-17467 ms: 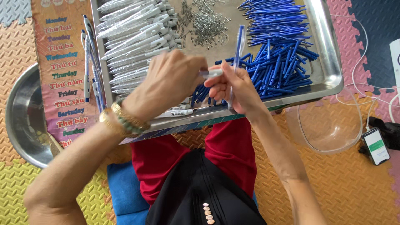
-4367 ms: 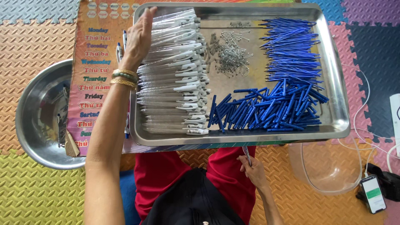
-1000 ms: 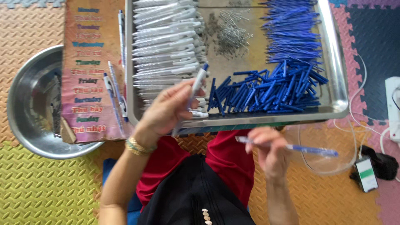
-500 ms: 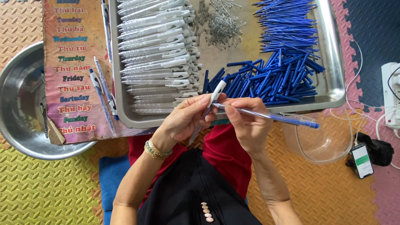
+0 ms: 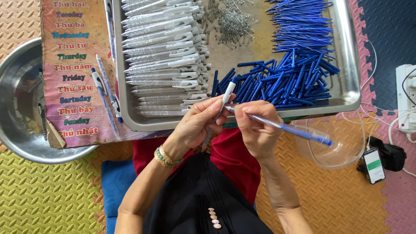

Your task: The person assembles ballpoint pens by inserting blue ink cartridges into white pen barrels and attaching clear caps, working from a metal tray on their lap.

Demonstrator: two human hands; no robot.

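My left hand [image 5: 197, 125] grips a clear and white pen barrel [image 5: 224, 99], tilted up to the right, just in front of the metal tray [image 5: 349, 69]. My right hand [image 5: 255, 128] pinches a thin blue ink refill [image 5: 299, 131] whose near end meets the barrel. On the tray lie rows of clear pen barrels [image 5: 162, 52] at left, a heap of small metal springs [image 5: 229, 21] in the middle, and piles of blue refills and blue pen parts [image 5: 294, 65] at right.
A metal bowl [image 5: 15, 130] sits at left beside a printed board [image 5: 78, 78] with a few assembled pens [image 5: 106, 99] on it. A clear plastic bowl [image 5: 342, 149], a phone [image 5: 373, 165], a power strip [image 5: 406, 97] and cables lie at right on foam floor mats.
My hands have drawn slightly closer over my lap. The refill's end has come nearer to the barrel held in my left hand, and the view has shifted a little.
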